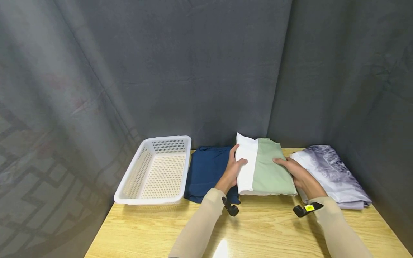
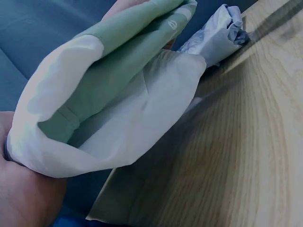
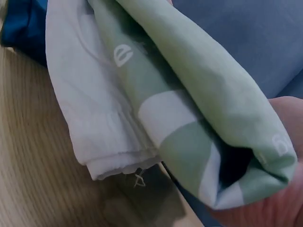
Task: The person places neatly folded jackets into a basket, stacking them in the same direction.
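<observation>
Folded white-and-light-green fabric bundle [image 1: 271, 168] in both hands, raised over wood-grain counter [image 1: 264, 233], between the other two cloths. Left hand [image 1: 231, 169] grasping the white side edge, thumb on top; right hand [image 1: 297, 175] grasping the green side edge, thumb on top likewise. Wrist views: layers gape open at the sides, pale lettering [image 3: 124, 55] on green, loose threads [image 3: 139, 178] at a white corner.

Container: white rectangular plastic basket [image 1: 166, 175], left on counter, upright, slotted walls and floor in view. Folded navy-blue cloth [image 1: 206, 172] just right of it, partly behind left hand. Folded white-and-grey patterned cloth [image 1: 332, 172] at far right. Dark grey curtain [image 1: 193, 71] behind.
</observation>
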The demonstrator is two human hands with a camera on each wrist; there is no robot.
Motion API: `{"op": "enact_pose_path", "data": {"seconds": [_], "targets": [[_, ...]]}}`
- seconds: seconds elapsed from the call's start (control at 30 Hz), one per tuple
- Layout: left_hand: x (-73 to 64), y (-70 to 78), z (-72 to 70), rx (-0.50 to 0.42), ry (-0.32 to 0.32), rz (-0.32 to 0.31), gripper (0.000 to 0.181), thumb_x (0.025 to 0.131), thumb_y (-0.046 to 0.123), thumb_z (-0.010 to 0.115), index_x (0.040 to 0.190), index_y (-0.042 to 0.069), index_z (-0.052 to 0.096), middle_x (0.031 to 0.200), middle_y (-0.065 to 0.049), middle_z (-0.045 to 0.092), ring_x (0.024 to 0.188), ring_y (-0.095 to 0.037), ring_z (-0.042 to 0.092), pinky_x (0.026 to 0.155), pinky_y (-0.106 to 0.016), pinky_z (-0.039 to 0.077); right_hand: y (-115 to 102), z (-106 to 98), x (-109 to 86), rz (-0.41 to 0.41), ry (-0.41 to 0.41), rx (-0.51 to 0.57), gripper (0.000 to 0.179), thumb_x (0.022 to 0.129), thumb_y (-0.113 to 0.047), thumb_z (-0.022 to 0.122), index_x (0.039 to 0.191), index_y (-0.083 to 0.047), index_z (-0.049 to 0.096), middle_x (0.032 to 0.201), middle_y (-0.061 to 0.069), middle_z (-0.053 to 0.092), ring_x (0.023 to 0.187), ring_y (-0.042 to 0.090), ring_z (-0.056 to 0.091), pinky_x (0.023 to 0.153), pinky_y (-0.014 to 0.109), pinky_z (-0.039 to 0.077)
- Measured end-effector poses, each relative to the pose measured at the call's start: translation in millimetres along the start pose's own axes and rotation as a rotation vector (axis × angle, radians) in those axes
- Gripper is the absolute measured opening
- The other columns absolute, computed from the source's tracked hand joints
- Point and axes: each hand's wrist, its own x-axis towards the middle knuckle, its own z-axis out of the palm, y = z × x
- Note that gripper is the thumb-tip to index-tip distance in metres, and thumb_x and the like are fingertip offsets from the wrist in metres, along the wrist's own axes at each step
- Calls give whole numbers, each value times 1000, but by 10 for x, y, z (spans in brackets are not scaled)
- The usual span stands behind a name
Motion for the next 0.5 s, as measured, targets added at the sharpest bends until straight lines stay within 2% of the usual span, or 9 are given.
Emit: {"op": "enact_pose_path", "data": {"seconds": [0.07,0.13,0.2,0.27,0.3,0.37,0.4,0.47,0.5], "targets": [[-1,24,-14,4,4,5,81,93,11,66,158,51,36,143,-9,52,102,-24,65,80,-36,55,-20,14,7,0,-15,10,84,110,-42,54,168,-1,8,118,-3,61,96,8,69,86,34,62],[-1,44,-28,-1,2,9,81,93,11,66,157,50,36,142,-9,53,102,-24,65,80,-36,55,-27,26,17,-17,-8,25,85,110,-42,54,169,-3,6,122,-2,60,98,8,68,86,33,62],[-2,66,-41,-8,-3,19,81,94,9,65,158,49,36,141,-8,53,102,-23,64,81,-35,55,-22,34,27,-59,3,13,89,110,-42,55,172,-9,-2,142,8,54,107,9,65,87,31,60],[-7,93,-53,-12,-17,37,79,94,8,63,158,47,38,140,-8,54,101,-22,64,80,-35,55,-16,41,31,-103,28,-12,93,110,-43,55,172,-20,-11,166,19,31,123,17,59,92,30,58],[-11,110,-60,-12,-26,46,78,95,7,62,158,46,40,139,-8,55,101,-22,64,80,-34,56,-18,48,30,-130,38,-30,95,110,-43,56,172,-25,-14,174,20,15,135,23,53,98,33,55],[-21,147,-75,-3,-40,64,74,95,7,61,157,43,44,138,-8,56,99,-20,64,79,-34,56,-27,65,22,-188,52,-64,95,110,-42,57,170,-34,-17,180,13,-11,155,34,30,114,43,46],[-29,172,-85,9,-45,71,72,96,7,60,157,42,47,137,-8,57,98,-20,64,79,-33,56,-35,75,17,-213,58,-80,94,110,-41,58,170,-37,-15,179,9,-17,161,38,18,120,49,39],[-45,220,-109,34,-48,82,68,96,9,60,156,41,51,137,-8,58,97,-19,63,79,-32,55,-55,99,0,-260,58,-102,89,110,-39,58,171,-39,-8,179,6,-20,165,39,-1,126,59,26],[-55,242,-124,46,-48,84,66,97,10,61,155,40,52,137,-9,58,97,-19,64,79,-32,55,-66,113,-8,-274,54,-114,86,111,-39,58,171,-40,-3,179,5,-18,165,40,0,126,61,25]]}}
